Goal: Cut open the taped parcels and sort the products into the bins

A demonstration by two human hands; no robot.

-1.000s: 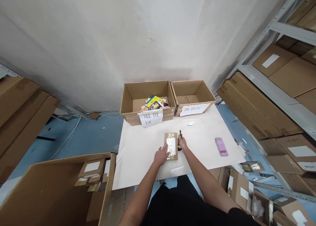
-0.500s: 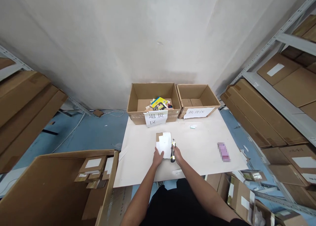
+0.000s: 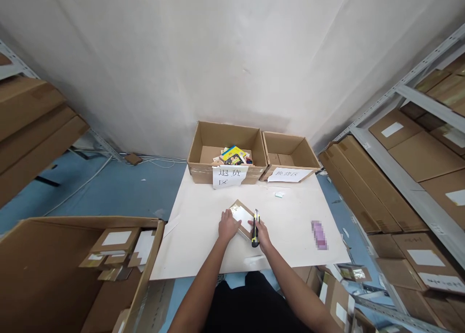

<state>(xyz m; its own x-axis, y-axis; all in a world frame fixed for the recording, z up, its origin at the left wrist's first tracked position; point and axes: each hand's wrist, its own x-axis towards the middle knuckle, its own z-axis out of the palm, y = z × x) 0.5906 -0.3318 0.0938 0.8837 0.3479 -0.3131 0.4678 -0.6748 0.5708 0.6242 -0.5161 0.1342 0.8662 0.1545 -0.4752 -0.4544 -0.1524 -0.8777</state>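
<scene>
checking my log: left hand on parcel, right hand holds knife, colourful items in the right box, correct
No: the head view shows the colourful items in the left box, not the right box. Otherwise right: left hand on the parcel, right hand holding the knife.

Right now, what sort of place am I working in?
Probably a warehouse or stockroom: metal shelving stacked with labelled cartons on the right, two open boxes bearing handwritten paper signs across the white sheet, and a small parcel held by the left hand, with a utility knife in the right hand.
</scene>
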